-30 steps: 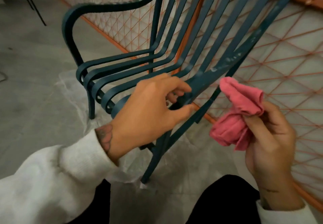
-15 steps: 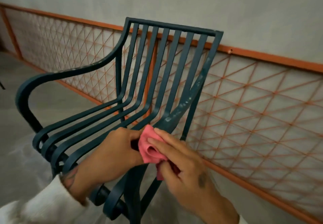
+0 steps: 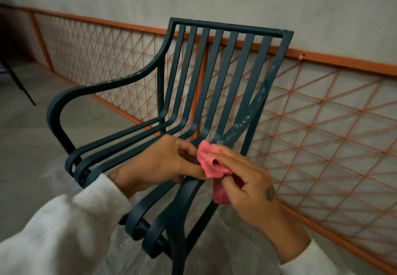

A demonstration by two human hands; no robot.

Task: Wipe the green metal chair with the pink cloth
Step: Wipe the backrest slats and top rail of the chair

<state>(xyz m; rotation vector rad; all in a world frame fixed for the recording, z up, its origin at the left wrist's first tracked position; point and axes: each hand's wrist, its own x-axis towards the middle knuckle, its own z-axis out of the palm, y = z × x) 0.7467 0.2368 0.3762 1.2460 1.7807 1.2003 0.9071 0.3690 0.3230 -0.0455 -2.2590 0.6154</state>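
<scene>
The cloth (image 3: 209, 163) is pinched between the thumb and curled fingers (image 3: 227, 152) of the right hand (image 3: 251, 180). It is bunched and pressed onto the near arm (image 3: 242, 124) of the chair (image 3: 227, 27), just below frame centre. At nine o'clock of the cloth, the left hand (image 3: 159, 163) is closed round what seems the same bar, fingers curled over it and thumb touching the cloth's edge. From the cloth the near arm runs up toward one o'clock, and pale specks (image 3: 261, 97) are seen along it. Wiping of this arm is judged barely begun, at its low end. A firm stroke toward one o'clock is called for next, with the chair steadied by the left hand. The slats (image 3: 221, 81) and far arm (image 3: 103, 87), at ten o'clock, appear untouched.
</scene>
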